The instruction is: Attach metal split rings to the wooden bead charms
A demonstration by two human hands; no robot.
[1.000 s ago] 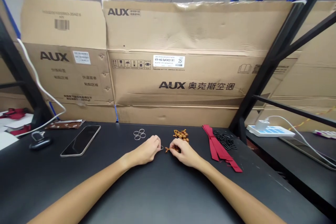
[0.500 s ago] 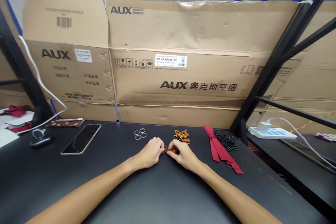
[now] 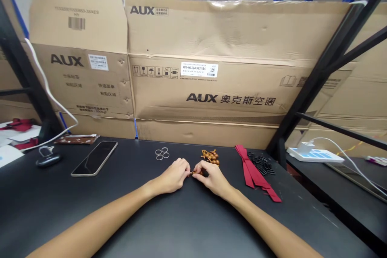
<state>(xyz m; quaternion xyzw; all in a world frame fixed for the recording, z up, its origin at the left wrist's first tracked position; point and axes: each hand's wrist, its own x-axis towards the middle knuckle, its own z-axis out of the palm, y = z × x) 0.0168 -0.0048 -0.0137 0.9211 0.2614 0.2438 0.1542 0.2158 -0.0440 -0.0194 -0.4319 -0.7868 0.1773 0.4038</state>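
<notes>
Two bare forearms reach in from the bottom of the view across a black tabletop (image 3: 60, 213), and the left hand (image 3: 173, 176) and right hand (image 3: 212, 178) have drawn closer together than a second ago, their fingertips now almost meeting. The short strand of brown beads (image 3: 193, 173) sits between them, just in front of the pile of carved wooden beads (image 3: 211, 157), and is held low over the tabletop. The right hand's grip is clenched, with thumb and fingers pinching the strand. The left hand's grip is also closed at the fingertips, but the fingers hide whether it holds the strand or something small of its own. Left of the pile lies a small cluster of metal rings (image 3: 162, 153), and farther left a smartphone (image 3: 94, 159) lies face up. Right of the pile are a folded red ribbon (image 3: 254, 173) and a heap of black loops (image 3: 261, 165), while a white power strip (image 3: 314, 155) sits well beyond them, past a black upright of the shelving
</notes>
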